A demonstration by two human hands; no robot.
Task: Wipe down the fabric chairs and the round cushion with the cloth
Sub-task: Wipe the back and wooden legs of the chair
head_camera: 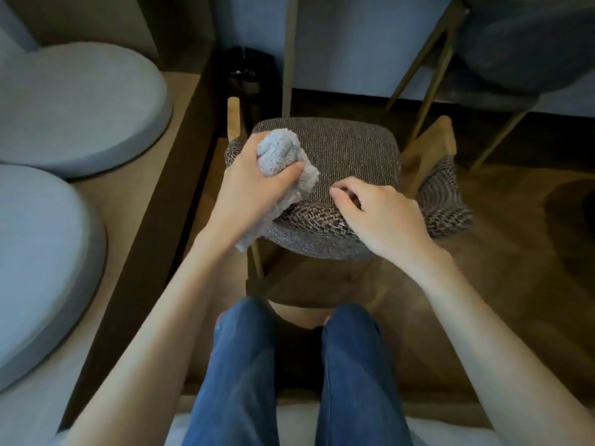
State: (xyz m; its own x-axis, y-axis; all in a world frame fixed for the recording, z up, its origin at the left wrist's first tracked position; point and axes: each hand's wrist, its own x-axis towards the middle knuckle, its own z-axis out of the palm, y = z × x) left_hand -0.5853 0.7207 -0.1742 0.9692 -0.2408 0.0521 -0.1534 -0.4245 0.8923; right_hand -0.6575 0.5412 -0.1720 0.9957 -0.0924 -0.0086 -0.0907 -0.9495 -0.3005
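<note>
wooden flooring (502, 226) runs under the knees (244, 365) to the brown fabric chair (347, 149), where the left hand (251, 188) fists the bunched grey cloth (283, 156) against its left side, likely wadded for a firm wipe. the right hand (383, 214) rests curled on the near edge, seemingly steadying it; whether it pinches the weave i cannot tell. bare weave lies open to the right of the cloth, and the round cushions (74, 101) wait on the bench (145, 162) at left.
</note>
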